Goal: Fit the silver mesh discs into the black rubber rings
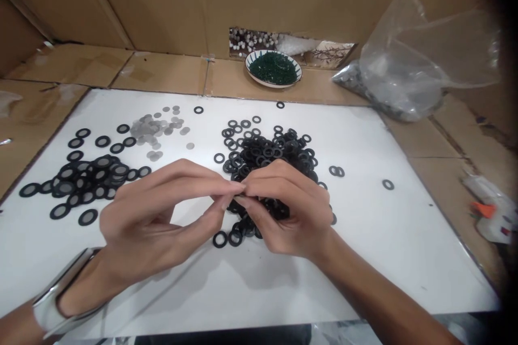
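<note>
My left hand (165, 215) and my right hand (289, 205) meet fingertip to fingertip over the white board, each closed in a pinch. Whatever sits between the fingertips is almost wholly covered; only a thin dark edge shows, and I cannot make out what it is. Behind and beneath my right hand spreads a heap of black rings (279, 148). To the left of my left hand lies a pile of black rings with grey mesh discs in their centres (87, 178). Loose grey discs (151, 129) are scattered beyond my left hand.
Cardboard surrounds the white board (404, 237). At the back stands a plate (300, 76) of dark green bits. A clear plastic bag (404, 75) with grey contents slumps at the back right. Single rings lie apart, such as a black ring (388, 185) to the right.
</note>
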`<state>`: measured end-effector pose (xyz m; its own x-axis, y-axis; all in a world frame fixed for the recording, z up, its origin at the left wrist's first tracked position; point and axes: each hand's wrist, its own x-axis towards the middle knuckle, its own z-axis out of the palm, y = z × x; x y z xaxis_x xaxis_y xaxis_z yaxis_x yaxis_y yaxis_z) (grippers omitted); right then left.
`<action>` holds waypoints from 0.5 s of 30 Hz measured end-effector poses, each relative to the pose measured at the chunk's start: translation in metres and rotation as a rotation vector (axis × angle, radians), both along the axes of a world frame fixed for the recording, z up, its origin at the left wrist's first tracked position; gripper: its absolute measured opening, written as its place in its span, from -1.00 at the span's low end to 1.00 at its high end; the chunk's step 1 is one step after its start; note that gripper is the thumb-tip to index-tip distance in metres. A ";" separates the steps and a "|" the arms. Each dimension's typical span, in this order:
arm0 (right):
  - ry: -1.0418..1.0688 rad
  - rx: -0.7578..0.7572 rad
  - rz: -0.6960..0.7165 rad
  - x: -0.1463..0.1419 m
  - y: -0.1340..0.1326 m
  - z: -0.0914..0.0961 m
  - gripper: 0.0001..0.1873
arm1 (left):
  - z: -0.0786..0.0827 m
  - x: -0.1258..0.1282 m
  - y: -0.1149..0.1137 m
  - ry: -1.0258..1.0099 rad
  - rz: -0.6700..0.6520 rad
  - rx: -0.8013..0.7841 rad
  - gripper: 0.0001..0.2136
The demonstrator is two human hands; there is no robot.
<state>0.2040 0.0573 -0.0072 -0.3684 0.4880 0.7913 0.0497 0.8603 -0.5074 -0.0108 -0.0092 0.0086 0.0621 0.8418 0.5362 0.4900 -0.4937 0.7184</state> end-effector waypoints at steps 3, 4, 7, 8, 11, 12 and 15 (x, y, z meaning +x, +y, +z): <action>0.005 -0.025 0.010 0.000 0.000 0.000 -0.76 | 0.001 0.003 0.002 -0.038 -0.015 0.008 -0.55; 0.006 -0.033 0.014 0.000 0.000 0.000 -0.76 | 0.002 0.003 0.003 -0.044 -0.020 0.009 -0.55; 0.006 -0.047 0.021 0.001 0.001 0.000 -0.77 | 0.004 0.003 0.004 -0.046 -0.030 -0.006 -0.57; 0.004 -0.052 0.024 0.001 0.001 0.001 -0.77 | 0.005 0.002 0.005 -0.047 -0.038 -0.013 -0.57; -0.006 -0.061 0.038 0.002 0.002 0.001 -0.78 | 0.007 0.001 0.008 -0.071 -0.082 -0.031 -0.57; -0.006 -0.057 0.040 0.002 0.002 0.001 -0.78 | 0.008 0.001 0.009 -0.087 -0.099 -0.035 -0.56; 0.007 -0.049 0.035 0.001 0.005 -0.001 -0.81 | 0.007 0.000 0.013 -0.115 -0.123 -0.034 -0.54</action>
<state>0.2048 0.0618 -0.0082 -0.3804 0.5135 0.7692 0.0163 0.8353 -0.5496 -0.0107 0.0042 0.0161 0.1060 0.8495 0.5169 0.3407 -0.5194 0.7837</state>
